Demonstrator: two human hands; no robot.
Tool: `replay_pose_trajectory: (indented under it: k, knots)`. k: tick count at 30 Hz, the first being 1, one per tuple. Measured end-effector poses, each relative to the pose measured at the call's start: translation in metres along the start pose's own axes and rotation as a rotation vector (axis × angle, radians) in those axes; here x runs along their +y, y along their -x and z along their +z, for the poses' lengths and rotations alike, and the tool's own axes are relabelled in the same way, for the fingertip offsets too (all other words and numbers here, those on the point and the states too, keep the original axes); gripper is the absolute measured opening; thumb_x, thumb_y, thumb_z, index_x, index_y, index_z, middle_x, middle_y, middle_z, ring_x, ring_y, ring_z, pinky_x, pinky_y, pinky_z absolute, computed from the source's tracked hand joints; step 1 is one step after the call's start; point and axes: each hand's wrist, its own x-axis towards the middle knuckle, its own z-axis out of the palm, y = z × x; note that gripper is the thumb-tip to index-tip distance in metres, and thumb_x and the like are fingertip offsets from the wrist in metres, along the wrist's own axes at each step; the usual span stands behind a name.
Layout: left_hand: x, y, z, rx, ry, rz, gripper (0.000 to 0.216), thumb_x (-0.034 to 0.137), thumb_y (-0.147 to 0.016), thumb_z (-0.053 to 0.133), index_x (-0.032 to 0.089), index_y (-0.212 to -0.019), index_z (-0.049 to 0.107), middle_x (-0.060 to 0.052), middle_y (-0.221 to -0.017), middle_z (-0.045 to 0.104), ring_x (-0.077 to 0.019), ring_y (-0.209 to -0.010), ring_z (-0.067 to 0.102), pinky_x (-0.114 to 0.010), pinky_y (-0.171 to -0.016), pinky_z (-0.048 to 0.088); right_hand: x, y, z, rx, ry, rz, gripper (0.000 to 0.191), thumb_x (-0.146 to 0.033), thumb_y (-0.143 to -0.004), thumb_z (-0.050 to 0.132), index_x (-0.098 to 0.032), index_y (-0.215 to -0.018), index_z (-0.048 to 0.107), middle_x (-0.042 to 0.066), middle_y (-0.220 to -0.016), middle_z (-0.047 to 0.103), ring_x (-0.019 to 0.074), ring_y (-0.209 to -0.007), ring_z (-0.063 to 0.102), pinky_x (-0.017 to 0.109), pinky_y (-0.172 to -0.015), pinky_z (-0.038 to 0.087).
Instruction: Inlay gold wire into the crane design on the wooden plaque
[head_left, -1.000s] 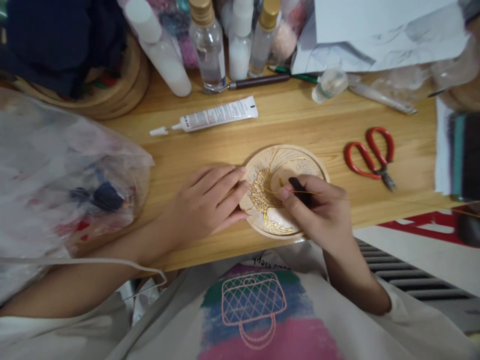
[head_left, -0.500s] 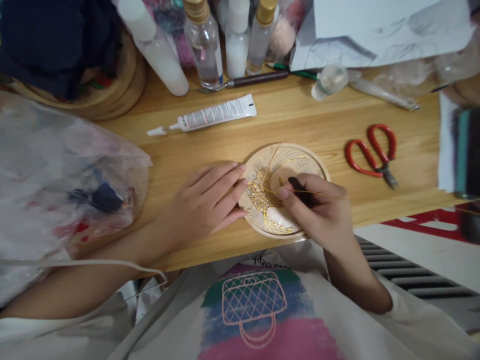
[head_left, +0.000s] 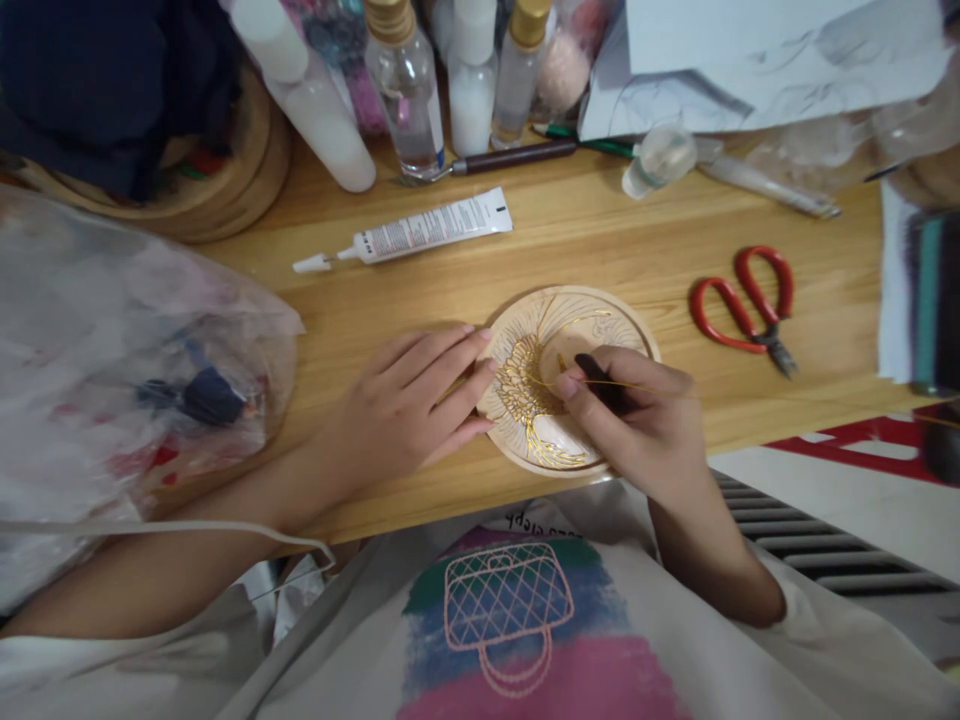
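Observation:
A round wooden dish [head_left: 600, 312] with a gold wire tree pattern lies near the front edge of the wooden table [head_left: 585, 240]. My left hand [head_left: 405, 410] lies flat beside it, fingers stretched out and touching its left rim. My right hand [head_left: 637, 415] rests over the dish's right half, fingers pinched round a dark thin tool [head_left: 596, 375] whose tip meets the pattern. A thin gold wire [head_left: 787, 398] runs from those fingers off to the right.
Red-handled scissors [head_left: 742, 305] lie to the right. A white glue tube [head_left: 409, 235] lies behind the dish. Bottles [head_left: 409, 90], a brown-handled tool [head_left: 510, 158] and papers [head_left: 750, 70] crowd the back. A plastic bag [head_left: 127, 360] fills the left side beside a wooden hoop stack [head_left: 225, 190].
Both hands stay put on the dish; only the camera view has shifted slightly.

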Motion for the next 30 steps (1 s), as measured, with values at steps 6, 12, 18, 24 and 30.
replay_pose_trajectory:
  k: [6, 12, 18, 24, 30]
  knots:
    - [0.0001, 0.0003, 0.0006, -0.009, 0.006, -0.003, 0.032, 0.035, -0.099, 0.059, 0.011, -0.12, 0.064, -0.018, -0.13, 0.07, -0.0305, -0.121, 0.067, -0.044, -0.1, 0.057, -0.0027, -0.0009, 0.0006, 0.001, 0.017, 0.003, 0.021, -0.025, -0.092, 0.065, -0.023, -0.072, 0.058, -0.003, -0.063, 0.058, 0.0104, -0.054, 0.049, 0.026, -0.047, 0.034]
    - [0.0015, -0.0024, -0.0022, -0.025, -0.034, 0.008, 0.031, 0.035, -0.1, 0.058, 0.011, -0.118, 0.065, -0.017, -0.127, 0.071, -0.0298, -0.119, 0.068, -0.042, -0.099, 0.058, -0.0028, -0.0017, 0.001, -0.016, 0.002, -0.029, 0.017, -0.022, -0.09, 0.066, -0.023, -0.075, 0.059, -0.004, -0.066, 0.06, 0.0105, -0.055, 0.05, 0.026, -0.05, 0.037]
    - [0.0028, -0.002, -0.0033, -0.037, -0.065, 0.018, 0.033, 0.034, -0.1, 0.059, 0.008, -0.118, 0.067, -0.019, -0.129, 0.07, -0.0308, -0.121, 0.067, -0.043, -0.1, 0.058, -0.0043, -0.0005, -0.0002, -0.042, 0.057, -0.081, 0.017, -0.019, -0.09, 0.065, -0.023, -0.075, 0.057, -0.004, -0.063, 0.054, 0.0102, -0.054, 0.048, 0.025, -0.05, 0.037]
    - [0.0031, -0.0028, -0.0031, -0.051, -0.045, 0.019, 0.033, 0.033, -0.099, 0.061, 0.007, -0.119, 0.067, -0.021, -0.129, 0.069, -0.0329, -0.119, 0.068, -0.045, -0.098, 0.059, -0.003, -0.0005, -0.0022, -0.097, 0.125, -0.164, 0.012, -0.016, -0.089, 0.063, -0.022, -0.079, 0.059, -0.003, -0.064, 0.055, 0.0091, -0.053, 0.048, 0.024, -0.048, 0.035]
    - [0.0013, 0.0004, -0.0014, -0.042, 0.019, 0.003, 0.034, 0.033, -0.099, 0.061, 0.009, -0.122, 0.065, -0.021, -0.131, 0.068, -0.0328, -0.122, 0.066, -0.047, -0.1, 0.058, -0.0036, -0.0007, -0.0022, -0.083, 0.113, -0.127, 0.014, -0.019, -0.089, 0.064, -0.023, -0.077, 0.059, -0.002, -0.064, 0.056, 0.0116, -0.055, 0.05, 0.026, -0.049, 0.037]
